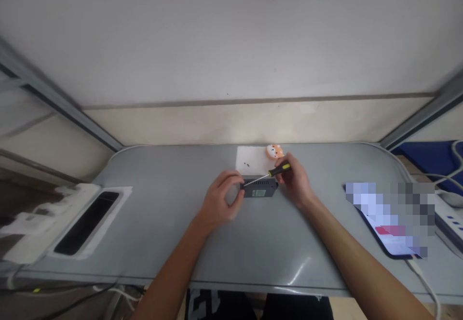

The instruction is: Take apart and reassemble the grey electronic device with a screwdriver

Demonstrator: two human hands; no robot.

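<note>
A dark grey box-shaped device (268,191) with a row of vent slots and a pale label rests on the grey table. My left hand (221,197) grips its left end between thumb and fingers. In my right hand (294,180) is a screwdriver (280,168) with a black and yellow handle. Its thin shaft slants down to the left, and the tip meets the device's left end beside my left fingertips. Behind the device lies a white sheet of paper (249,155) with several tiny dark pieces (247,164), perhaps screws. An orange and white animal-faced item (274,151) sits on the paper's right side.
A black phone (87,223) lies on white paper at the left, beside a white power strip with plugs (43,226). At the right are a lit phone (388,223) on a charging cable (425,281) and another white power strip (450,219). A wall (231,122) closes off the back.
</note>
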